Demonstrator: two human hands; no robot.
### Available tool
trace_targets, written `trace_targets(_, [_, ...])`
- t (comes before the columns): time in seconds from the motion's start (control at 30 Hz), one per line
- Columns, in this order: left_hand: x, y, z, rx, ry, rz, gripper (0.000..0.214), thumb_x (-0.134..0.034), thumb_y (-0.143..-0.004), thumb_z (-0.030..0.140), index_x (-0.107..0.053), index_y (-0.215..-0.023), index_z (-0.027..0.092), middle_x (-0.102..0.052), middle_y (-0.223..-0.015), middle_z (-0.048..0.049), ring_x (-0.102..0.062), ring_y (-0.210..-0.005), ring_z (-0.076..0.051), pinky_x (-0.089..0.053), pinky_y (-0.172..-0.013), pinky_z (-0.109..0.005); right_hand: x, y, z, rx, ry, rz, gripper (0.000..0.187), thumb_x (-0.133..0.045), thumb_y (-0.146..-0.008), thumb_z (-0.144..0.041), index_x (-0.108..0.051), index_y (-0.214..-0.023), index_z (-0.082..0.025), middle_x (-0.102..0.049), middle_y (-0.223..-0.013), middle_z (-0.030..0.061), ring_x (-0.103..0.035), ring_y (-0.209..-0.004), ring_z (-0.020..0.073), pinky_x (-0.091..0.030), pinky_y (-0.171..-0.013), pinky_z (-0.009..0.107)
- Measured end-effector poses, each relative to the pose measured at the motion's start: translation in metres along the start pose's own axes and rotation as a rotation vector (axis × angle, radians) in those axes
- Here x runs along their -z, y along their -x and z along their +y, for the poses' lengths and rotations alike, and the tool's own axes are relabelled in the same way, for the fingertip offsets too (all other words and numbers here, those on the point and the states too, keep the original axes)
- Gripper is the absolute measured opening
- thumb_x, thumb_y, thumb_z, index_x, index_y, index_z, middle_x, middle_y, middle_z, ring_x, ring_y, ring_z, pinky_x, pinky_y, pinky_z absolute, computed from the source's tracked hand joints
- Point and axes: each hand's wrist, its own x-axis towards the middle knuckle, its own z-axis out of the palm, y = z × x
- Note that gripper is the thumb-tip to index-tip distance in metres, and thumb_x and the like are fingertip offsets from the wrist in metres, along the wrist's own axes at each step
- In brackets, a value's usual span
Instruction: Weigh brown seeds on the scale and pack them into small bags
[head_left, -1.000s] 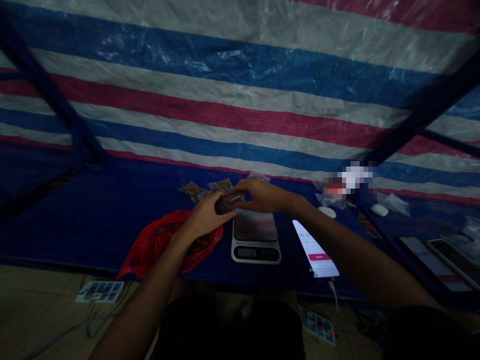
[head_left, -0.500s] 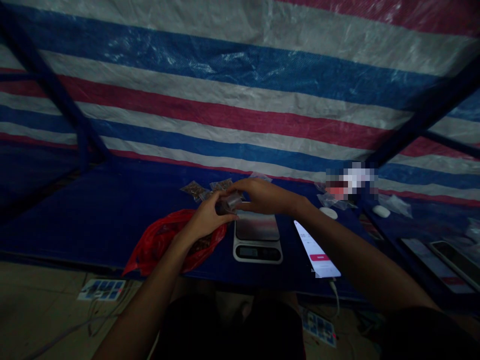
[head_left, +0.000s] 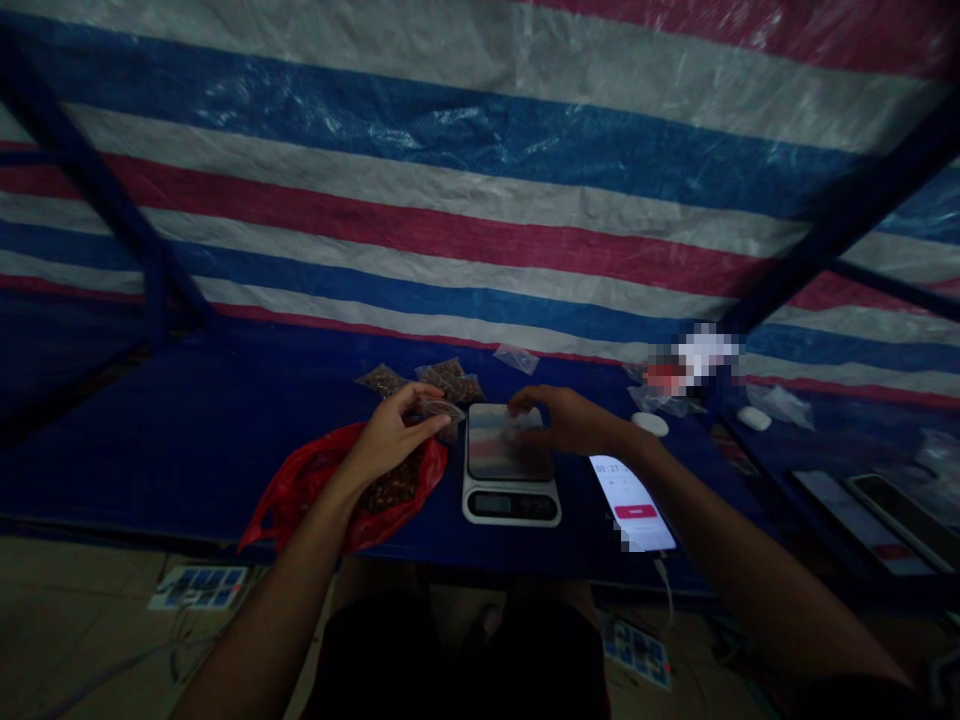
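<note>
My left hand (head_left: 390, 437) pinches a small clear packet (head_left: 442, 409) with dark contents, just left of a small digital scale (head_left: 511, 470) on the blue table. My right hand (head_left: 562, 420) hovers over the scale's right side, fingers curled and smeared by motion, nothing clearly in them. A red plastic bag (head_left: 330, 490) holding brown bits lies under my left wrist. Several filled packets (head_left: 450, 378) lie behind the scale.
A lit phone (head_left: 634, 490) with a cable lies right of the scale. An empty clear bag (head_left: 516, 357) and more bags (head_left: 660, 400) lie further back, with white objects (head_left: 649, 424) nearby. A striped tarp (head_left: 480, 180) forms the back wall. More devices (head_left: 877, 515) lie at far right.
My hands have parted: the right hand let go of the packet and moved right over the scale, while the left hand keeps the packet and has dropped slightly left.
</note>
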Motion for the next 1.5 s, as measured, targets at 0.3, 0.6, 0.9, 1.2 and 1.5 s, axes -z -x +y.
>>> trace_targets(0.3, [-0.008,-0.003,-0.015,0.002,-0.096,0.138,0.03,-0.079,-0.08,0.043,-0.071,-0.095,0.019,-0.077,-0.099,-0.0052,-0.072,-0.094,-0.024,-0.057,-0.089,-0.039,0.009,-0.029,0.02,-0.048,-0.047,0.071,0.02,-0.068,-0.091,-0.031,-0.08,-0.1,-0.017,-0.079,-0.099,0.0068,-0.071,-0.085,0.0193,-0.053,-0.078,0.032])
trace_targets(0.6, [-0.004,0.001,-0.018,-0.03,-0.145,-0.004,0.053,-0.076,-0.085,0.048,-0.066,-0.129,0.02,-0.071,-0.133,-0.0104,-0.065,-0.124,-0.029,-0.047,-0.112,-0.046,0.006,-0.046,0.024,-0.027,0.041,-0.085,0.018,-0.064,-0.086,-0.014,-0.081,-0.091,-0.015,-0.08,-0.091,0.0073,-0.071,-0.077,0.0182,-0.05,-0.072,0.029])
trace_targets(0.9, [-0.01,-0.003,-0.022,-0.023,-0.077,0.068,0.049,-0.076,-0.084,0.045,-0.065,-0.125,0.019,-0.074,-0.126,-0.0107,-0.069,-0.117,-0.028,-0.052,-0.108,-0.047,0.007,-0.062,-0.041,0.243,-0.124,0.1,0.015,-0.065,-0.094,-0.024,-0.076,-0.101,-0.016,-0.077,-0.095,0.0056,-0.066,-0.083,0.0171,-0.048,-0.077,0.029])
trace_targets(1.2, [-0.005,-0.004,0.019,-0.096,-0.083,0.099,0.047,-0.075,-0.086,0.038,-0.062,-0.128,0.022,-0.073,-0.125,-0.0074,-0.07,-0.114,-0.025,-0.054,-0.105,-0.042,0.015,-0.063,-0.071,0.43,-0.121,0.175,0.015,-0.063,-0.098,-0.025,-0.074,-0.102,-0.015,-0.069,-0.104,0.0081,-0.063,-0.095,0.018,-0.048,-0.087,0.032])
trace_targets(1.5, [-0.021,0.025,0.048,-0.002,0.087,0.082,0.048,-0.073,-0.087,0.043,-0.059,-0.128,0.022,-0.072,-0.125,-0.0095,-0.07,-0.115,-0.027,-0.058,-0.101,-0.043,0.005,-0.023,-0.068,0.3,-0.424,0.211,0.015,-0.068,-0.095,-0.031,-0.073,-0.089,-0.018,-0.069,-0.09,0.0029,-0.061,-0.081,0.0154,-0.048,-0.076,0.029])
